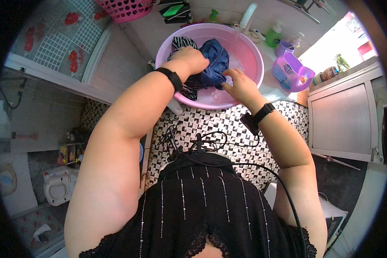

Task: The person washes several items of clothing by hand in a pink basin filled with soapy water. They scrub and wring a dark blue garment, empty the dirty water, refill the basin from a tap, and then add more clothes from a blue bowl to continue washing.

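Note:
A pink plastic basin [258, 61] stands on the washbasin counter, with clear water inside. In it lie a blue denim garment [215, 56] and a black-and-white striped cloth [184, 42], which shows above and below my left arm. My left hand [191, 59] is closed on the denim's left side, its fingertips partly hidden. At the lower right edge of the denim, my right hand [242, 85] grips the cloth between thumb and fingers. Water runs from a white faucet [248, 16] into the back of the basin.
A purple detergent container [292, 72], a purple cup [284, 48] and a green pump bottle [273, 36] stand right of the basin. A pink basket [127, 11] is at the upper left. Black cables [209, 142] hang before my body. A frosted door panel [342, 119] is at the right.

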Demonstrator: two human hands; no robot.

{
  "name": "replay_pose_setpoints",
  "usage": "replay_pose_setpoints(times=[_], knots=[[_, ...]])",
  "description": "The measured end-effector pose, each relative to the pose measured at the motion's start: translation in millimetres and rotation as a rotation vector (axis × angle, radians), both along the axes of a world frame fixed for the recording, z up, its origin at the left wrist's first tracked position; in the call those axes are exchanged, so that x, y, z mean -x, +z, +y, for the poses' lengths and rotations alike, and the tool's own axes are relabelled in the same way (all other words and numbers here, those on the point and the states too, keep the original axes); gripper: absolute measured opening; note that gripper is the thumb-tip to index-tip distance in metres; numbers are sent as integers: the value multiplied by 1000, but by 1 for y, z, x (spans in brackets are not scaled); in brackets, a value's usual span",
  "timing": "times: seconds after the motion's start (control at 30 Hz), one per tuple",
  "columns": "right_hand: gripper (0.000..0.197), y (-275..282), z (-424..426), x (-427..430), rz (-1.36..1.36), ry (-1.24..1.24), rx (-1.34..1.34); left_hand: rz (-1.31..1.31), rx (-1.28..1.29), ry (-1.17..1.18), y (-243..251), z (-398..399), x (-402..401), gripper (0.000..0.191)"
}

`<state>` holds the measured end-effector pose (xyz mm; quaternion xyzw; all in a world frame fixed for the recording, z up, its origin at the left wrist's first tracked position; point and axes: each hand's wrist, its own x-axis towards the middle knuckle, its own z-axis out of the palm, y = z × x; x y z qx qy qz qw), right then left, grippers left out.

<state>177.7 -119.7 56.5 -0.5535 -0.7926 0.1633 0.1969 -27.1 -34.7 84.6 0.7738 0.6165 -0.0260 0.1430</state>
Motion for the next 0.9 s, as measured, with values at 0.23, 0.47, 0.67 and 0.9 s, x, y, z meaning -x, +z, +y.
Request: replay_pose_setpoints(times=[0.23,0.47,0.67,0.9], knots=[[22,-2,-6,0,-21,14,-83,16,78,59,-12,13,-8,43],[19,-13,-2,-8,28,35,-118,-203,-249,98,58,61,21,46],[19,-11,-4,-9,22,16,-150,177,-508,-42,57,88,38,45],[17,-12,-6,-10,1,61,-140,349,-186,-358,-16,103,37,61]])
